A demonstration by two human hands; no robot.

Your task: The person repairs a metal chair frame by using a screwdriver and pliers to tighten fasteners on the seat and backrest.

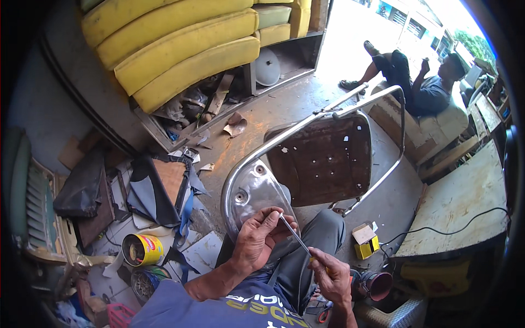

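My right hand (331, 276) grips the handle of a screwdriver (295, 234), whose long metal shaft slants up and left. At the shaft's tip are the closed thumb and fingers of my left hand (260, 240); any small piece pinched there is too small to make out. Just beyond the left hand lies a metal chair frame (240, 169) of bent tube, on its side, with a shiny rounded metal plate (251, 194) at its near end. A worn dark-brown panel (322, 158) with several holes sits inside the frame. My legs are below the plate, partly hidden by my hands.
Yellow cushions (186, 60) are stacked on a cabinet at the back left. Scraps, a padded panel (158, 186) and a yellow can (143, 250) crowd the left. On the right are a small yellow box (366, 241), a black cable (445, 233) and a seated person (432, 90).
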